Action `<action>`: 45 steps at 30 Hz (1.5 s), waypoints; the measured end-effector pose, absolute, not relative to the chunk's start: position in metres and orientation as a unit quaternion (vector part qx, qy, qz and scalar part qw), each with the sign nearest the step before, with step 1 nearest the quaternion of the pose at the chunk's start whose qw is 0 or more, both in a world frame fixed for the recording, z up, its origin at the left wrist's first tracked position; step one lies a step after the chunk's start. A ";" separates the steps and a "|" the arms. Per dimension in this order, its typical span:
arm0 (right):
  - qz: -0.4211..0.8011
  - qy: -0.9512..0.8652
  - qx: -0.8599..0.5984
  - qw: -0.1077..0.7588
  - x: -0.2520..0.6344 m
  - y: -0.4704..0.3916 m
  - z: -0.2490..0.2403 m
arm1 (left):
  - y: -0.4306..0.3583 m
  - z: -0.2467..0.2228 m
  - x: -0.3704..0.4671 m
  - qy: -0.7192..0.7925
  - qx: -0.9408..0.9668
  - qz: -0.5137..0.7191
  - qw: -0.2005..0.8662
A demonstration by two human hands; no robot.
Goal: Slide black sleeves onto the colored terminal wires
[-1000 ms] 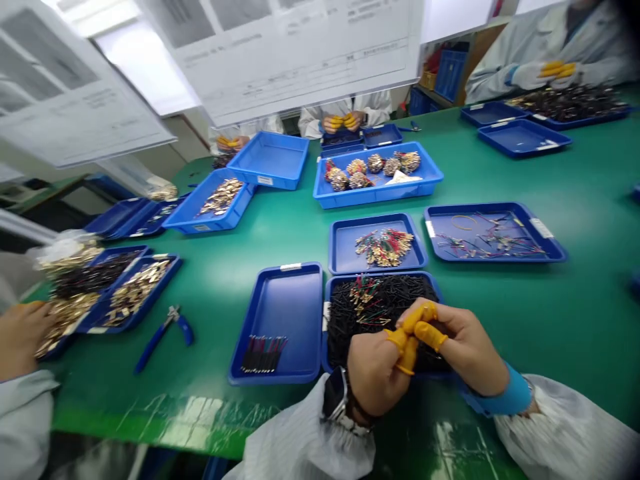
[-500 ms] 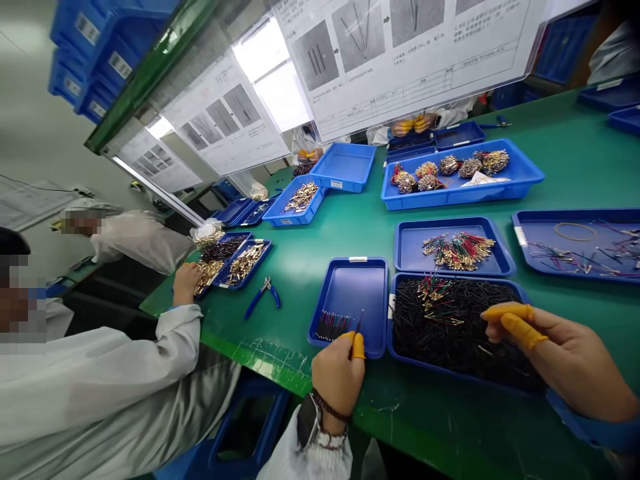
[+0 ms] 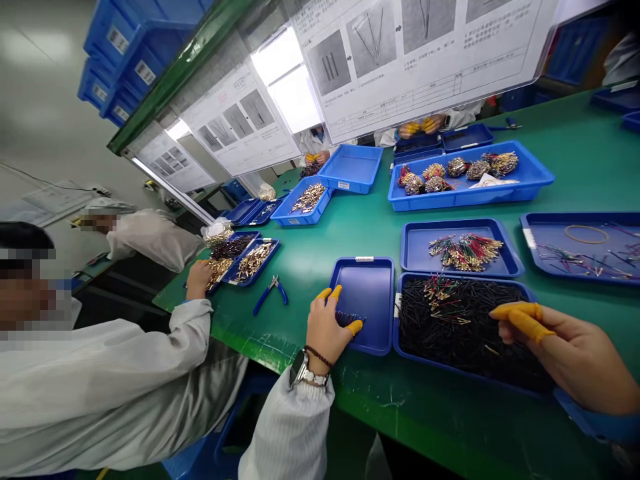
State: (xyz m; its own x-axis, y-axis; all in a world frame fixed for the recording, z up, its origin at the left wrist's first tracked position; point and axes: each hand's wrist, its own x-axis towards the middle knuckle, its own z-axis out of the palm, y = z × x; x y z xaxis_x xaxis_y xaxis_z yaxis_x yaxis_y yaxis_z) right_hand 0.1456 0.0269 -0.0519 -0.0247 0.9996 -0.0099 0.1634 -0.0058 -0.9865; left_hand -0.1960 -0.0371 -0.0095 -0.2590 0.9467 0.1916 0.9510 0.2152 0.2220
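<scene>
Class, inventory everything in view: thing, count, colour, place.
table: one, green, centre
trays: many, dark blue, around table
bins: several, blue, upper left and across table
bundles: several, metallic, rightmost bin
black pieces: many, black, lower right
bunched wires: many, multicoloured, behind black pieces
loose wires: several, multicoloured, far right
pliers: one, blue-handled, left
gold pieces: many, gold, left trays
sheets: several, white, hanging overhead
other people: several, white-coated, left and far
left hand: one, yellow-tipped, at central tray
right hand: one, yellow-tipped, above black pieces

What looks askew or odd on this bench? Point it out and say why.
The light-blue tray toward the back sits askew: its left end appears to overlap the bin of gold-coloured parts, perhaps resting on its rim, rather than standing clear of it. No spill stands out.
</scene>
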 end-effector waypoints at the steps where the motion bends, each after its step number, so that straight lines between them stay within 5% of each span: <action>1: 0.505 -0.542 -0.514 0.432 0.147 0.027 -0.054 | -0.035 -0.014 -0.198 -0.779 -0.610 -0.143 -0.008; 10: 0.510 -0.582 -0.495 0.395 0.149 0.028 -0.046 | -0.038 -0.029 -0.210 -0.775 -0.596 -0.197 -0.069; 24: 0.192 -0.826 -0.425 0.317 0.125 0.042 -0.024 | -0.033 -0.029 -0.223 -0.814 -0.550 -0.182 -0.035; 32: 0.170 -0.862 -0.422 0.225 0.104 0.054 -0.027 | -0.016 -0.003 -0.138 -0.644 -0.726 -0.242 -0.017; 45: 0.216 -0.806 -0.357 0.420 0.115 0.048 -0.002 | 0.009 0.016 -0.054 -0.586 -0.793 -0.155 -0.067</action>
